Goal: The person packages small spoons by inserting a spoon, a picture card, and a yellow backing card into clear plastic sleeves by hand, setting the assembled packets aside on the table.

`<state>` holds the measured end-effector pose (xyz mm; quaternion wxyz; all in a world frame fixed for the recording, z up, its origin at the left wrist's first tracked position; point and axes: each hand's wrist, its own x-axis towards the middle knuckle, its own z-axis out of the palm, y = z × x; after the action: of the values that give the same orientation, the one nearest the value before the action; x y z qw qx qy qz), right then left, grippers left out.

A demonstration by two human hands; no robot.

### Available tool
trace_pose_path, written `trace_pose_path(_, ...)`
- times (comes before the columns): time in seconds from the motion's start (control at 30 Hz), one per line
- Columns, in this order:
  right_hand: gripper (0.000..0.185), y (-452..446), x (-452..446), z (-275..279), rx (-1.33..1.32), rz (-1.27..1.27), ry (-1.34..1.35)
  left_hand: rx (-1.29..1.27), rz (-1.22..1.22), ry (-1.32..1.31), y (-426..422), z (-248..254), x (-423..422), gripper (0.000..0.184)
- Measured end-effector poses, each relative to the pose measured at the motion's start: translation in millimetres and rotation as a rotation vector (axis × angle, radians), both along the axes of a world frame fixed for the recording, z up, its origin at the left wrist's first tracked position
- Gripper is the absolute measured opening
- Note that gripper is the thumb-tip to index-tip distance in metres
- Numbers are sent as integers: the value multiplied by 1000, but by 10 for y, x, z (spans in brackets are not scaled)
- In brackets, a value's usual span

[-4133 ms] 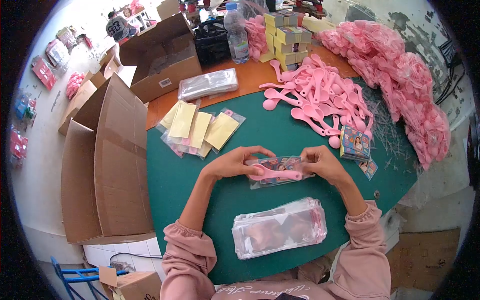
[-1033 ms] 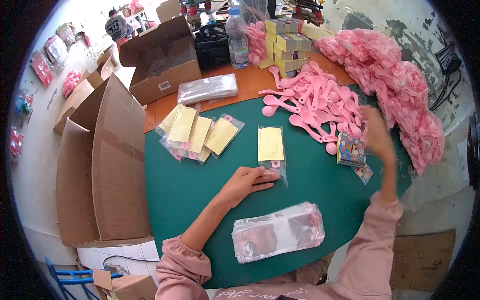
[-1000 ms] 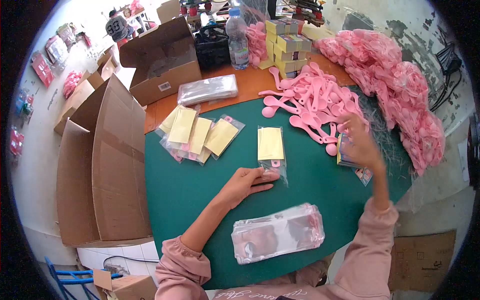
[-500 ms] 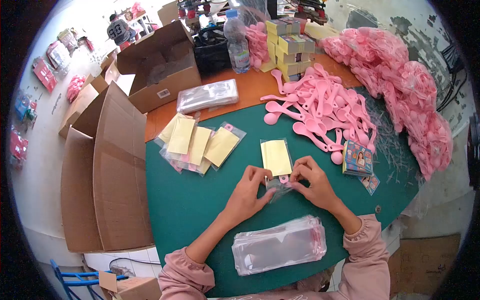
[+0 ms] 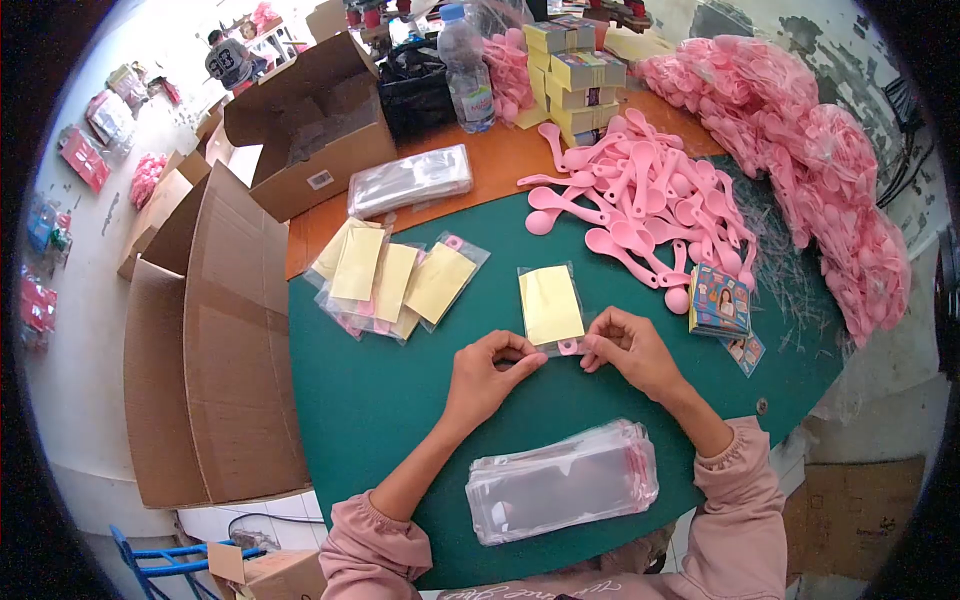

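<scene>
Fingers (image 5: pixel 512 345) pinched at both near corners of the packet (image 5: pixel 551 298)

Nearest the body, a stack of clear bags (image 5: pixel 560 480) lies on the green mat (image 5: pixel 400 440), just short of the working spot and clear of both hands.

Up to the hands now, and here's the fine work! Left hand (image 5: pixel 480 380): thumb and forefinger brought together at the packet's near left corner. Right hand (image 5: pixel 640 360): thumb and fingers closed on the near right corner. The packet lies just beyond and between them, yellow card (image 5: pixel 553 315) uppermost, a pink spoon end (image 5: pixel 568 348) peeping past the card's near edge. Whether the plastic is folded there is too small to tell.

My call: matched pressure from both sides serves best, smoothing from the middle outward, card flat and square. Thin film like this should crease readily, so a light pinch beats a hard grip; tug one side more and the edge could go crooked.

Farther out on the left, more packets (image 5: pixel 437 283) overlap, yellow faces up. Across on the right, a stack of picture cards (image 5: pixel 718 300) sits just beside the pile of pink spoons (image 5: pixel 640 200). Farthest back, a water bottle (image 5: pixel 466 75) stands near bundles of cards (image 5: pixel 585 80).
</scene>
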<state>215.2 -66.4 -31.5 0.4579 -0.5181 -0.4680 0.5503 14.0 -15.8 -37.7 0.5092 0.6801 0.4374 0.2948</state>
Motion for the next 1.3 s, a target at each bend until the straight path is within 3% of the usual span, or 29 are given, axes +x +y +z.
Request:
trace_pose_path(0.27,13,5,-82,-43,11,-165,25,-72,18,-28,-4,-47,19,18)
trace_pose_path(0.43,13,-1,-97,-41,49,-176,15,-123,51,-197,-22,-1,43,16)
trace_pose_path(0.67,17,1,-119,-49,73,-172,-11,-133,3,-119,-23,81,35,22)
trace_pose_path(0.77,25,-14,-106,-7,66,-150,-76,-14,-3,-48,32,53,-17,27)
trace_pose_path(0.83,25,10,-35,119,356,-270,-650,293,41,-29,187,-19,-148,28)
trace_pose_path(0.87,25,49,34,140,360,-267,-655,316,70,105,257,91,-250,32)
trace_pose_path(0.93,24,122,201,110,591,-484,-1400,612,85,477,373,246,-471,30)
trace_pose_path(0.97,24,130,262,59,584,-491,-1398,613,75,480,303,389,-457,30)
trace_pose_path(1.03,22,142,339,-47,391,-447,-1562,1083,137,882,120,706,-387,25)
trace_pose_path(1.1,22,149,346,-80,369,-425,-1573,660,-296,443,-93,701,-222,27)
trace_pose_path(1.17,22,144,352,-75,356,-396,-1592,370,-580,446,-422,736,20,32)
trace_pose_path(1.2,22,140,356,-62,358,-407,-1558,499,-588,445,-539,561,79,36)
trace_pose_path(1.3,23,118,389,-67,368,-424,-1492,432,-645,409,-603,383,185,35)
